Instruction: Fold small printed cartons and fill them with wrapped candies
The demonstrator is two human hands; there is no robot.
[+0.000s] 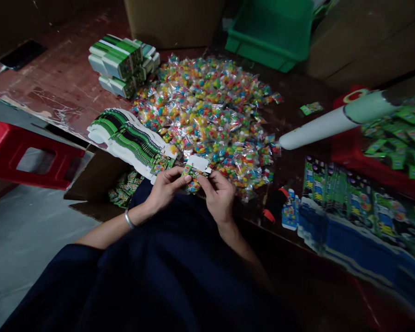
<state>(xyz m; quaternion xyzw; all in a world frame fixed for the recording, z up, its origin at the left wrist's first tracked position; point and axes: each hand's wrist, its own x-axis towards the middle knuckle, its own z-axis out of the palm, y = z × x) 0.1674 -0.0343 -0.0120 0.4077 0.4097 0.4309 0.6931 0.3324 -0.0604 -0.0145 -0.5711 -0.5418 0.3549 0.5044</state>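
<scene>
Between my two hands is a small printed candy box (193, 171), green with bright coloured dots and a white flap standing up at its top. My left hand (166, 186) pinches the box's left side, thumb across its front. On the other side, the thumb and fingers of my right hand (218, 192) close on its right edge near the flap. Just beyond lies a big heap of clear candy packets (207, 120) filled with multicoloured sweets. A fanned row of flat printed cartons (131, 138) reaches to beside my left hand.
Bundled cartons (115, 60) stand behind the row. A green bin (269, 34) is at the back, and a white pole (332, 121) slants in from the right. Blue-green printed sheets (359, 226) lie right. An open cardboard box (90, 184) and red stool (31, 154) are left.
</scene>
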